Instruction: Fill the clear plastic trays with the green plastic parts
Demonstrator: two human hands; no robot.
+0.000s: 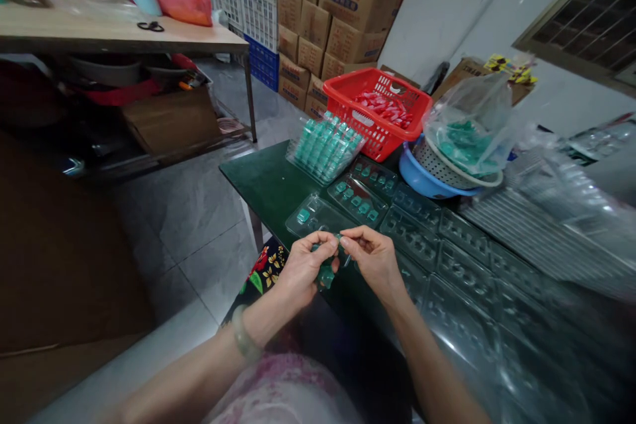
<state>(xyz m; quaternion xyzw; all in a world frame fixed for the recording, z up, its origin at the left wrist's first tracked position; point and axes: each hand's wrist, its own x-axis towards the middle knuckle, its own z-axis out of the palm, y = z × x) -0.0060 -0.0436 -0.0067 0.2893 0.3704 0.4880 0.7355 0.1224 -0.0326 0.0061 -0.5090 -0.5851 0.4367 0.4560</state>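
My left hand (pixel 305 265) is closed around several small teal plastic pieces (pixel 326 275) at the near edge of the dark green table (pixel 261 179). My right hand (pixel 372 255) pinches a teal piece against the left hand's fingers. Just beyond my hands lies a clear blister tray (pixel 318 215) with one teal piece in a pocket. Further back sit two clear trays (pixel 360 199) with more pockets filled, and a stack of filled trays (pixel 325 146).
A red basket (pixel 380 106) of red pieces, a blue bowl with a white colander (pixel 437 169) and a bag of teal pieces stand at the back. Empty clear trays (pixel 462 258) cover the table's right. Cardboard boxes, crates and a wooden table (pixel 124 33) stand behind.
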